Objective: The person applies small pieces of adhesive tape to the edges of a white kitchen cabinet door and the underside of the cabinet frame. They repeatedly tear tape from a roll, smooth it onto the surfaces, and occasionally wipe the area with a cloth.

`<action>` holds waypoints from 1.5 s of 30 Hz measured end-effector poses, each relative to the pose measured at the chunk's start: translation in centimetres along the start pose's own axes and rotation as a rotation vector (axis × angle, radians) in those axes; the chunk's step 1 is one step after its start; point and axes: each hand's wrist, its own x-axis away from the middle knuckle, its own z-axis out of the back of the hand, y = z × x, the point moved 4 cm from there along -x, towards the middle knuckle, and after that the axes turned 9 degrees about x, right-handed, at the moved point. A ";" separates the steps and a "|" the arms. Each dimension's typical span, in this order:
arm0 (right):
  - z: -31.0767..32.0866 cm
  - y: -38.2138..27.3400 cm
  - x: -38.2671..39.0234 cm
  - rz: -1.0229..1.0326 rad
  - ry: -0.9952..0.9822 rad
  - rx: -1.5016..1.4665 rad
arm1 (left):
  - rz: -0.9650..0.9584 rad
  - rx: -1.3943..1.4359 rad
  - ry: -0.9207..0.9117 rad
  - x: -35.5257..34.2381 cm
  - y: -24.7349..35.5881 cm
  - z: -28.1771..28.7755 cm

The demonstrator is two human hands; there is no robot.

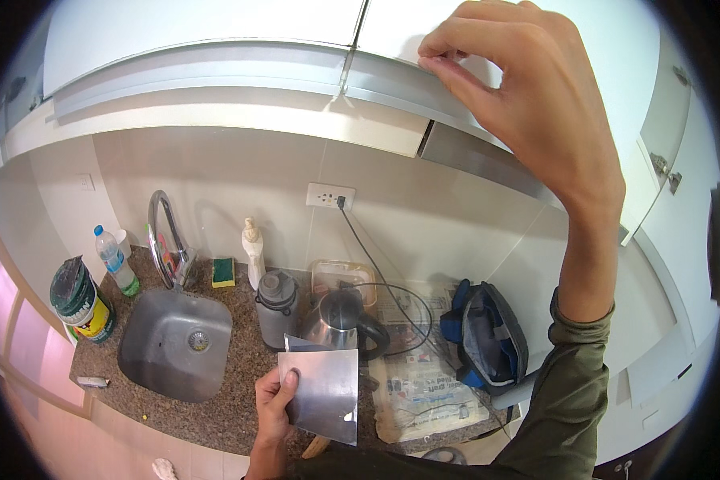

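So there's a shiny flat metal sheet (320, 392) up over the tabletop (242, 364), around the middle of its front edge, and what looks like another piece poking out behind it. The left hand (274, 402) has it, fingers clamped on its left side with the thumb flat on the face. The right hand (532, 92) is way up by the white cabinet door (200, 22), fingers bunched narrow; can't tell if they're pinching the door. Behind the sheet there's a kettle (334, 312) and a grey bottle (278, 316). Newspaper (424, 388) and a blue bag (488, 340) sit toward the tabletop's right end, a sink (154, 352) toward the left, and a green tub (78, 298) near the left edge.
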 end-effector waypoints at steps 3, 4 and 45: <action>-0.1 -0.4 -1.0 0.082 -0.075 0.189 | 0.001 0.010 -0.005 -0.1 -0.1 0.1; 0.0 -0.5 -1.1 0.121 -0.064 0.205 | 0.000 0.008 -0.014 -0.1 0.0 0.1; 4.3 -1.2 -7.2 -0.148 -0.728 -0.017 | 0.056 0.012 -0.053 -1.5 -0.5 -0.5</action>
